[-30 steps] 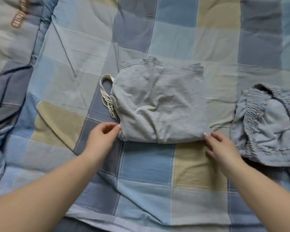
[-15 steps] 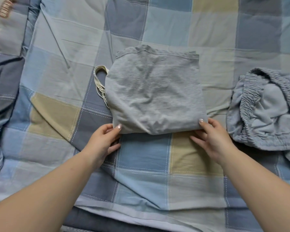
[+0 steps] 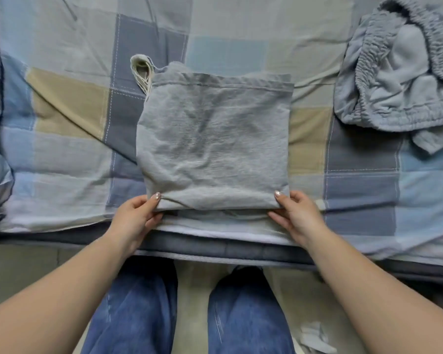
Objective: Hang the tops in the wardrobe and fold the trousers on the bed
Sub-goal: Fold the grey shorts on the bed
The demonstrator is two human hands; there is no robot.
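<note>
— Since my fingers tuck beneath, what's hidden?
— Only thumbs show: left hand [image 3: 134, 215] and right hand [image 3: 296, 214] pinch the folded grey cotton trousers [image 3: 212, 141], square, wrinkled, near the checked quilt's [image 3: 69, 106] edge.

Folded grey trousers [image 3: 212, 146] lie flat on the checked bed [image 3: 69, 139], their cream drawstring [image 3: 141, 74] looped out at the far left corner. The left hand [image 3: 132, 218] and right hand [image 3: 298, 215] pinch the near corners. Crumpled blue-grey trousers [image 3: 399, 80] lie well right of them.
</note>
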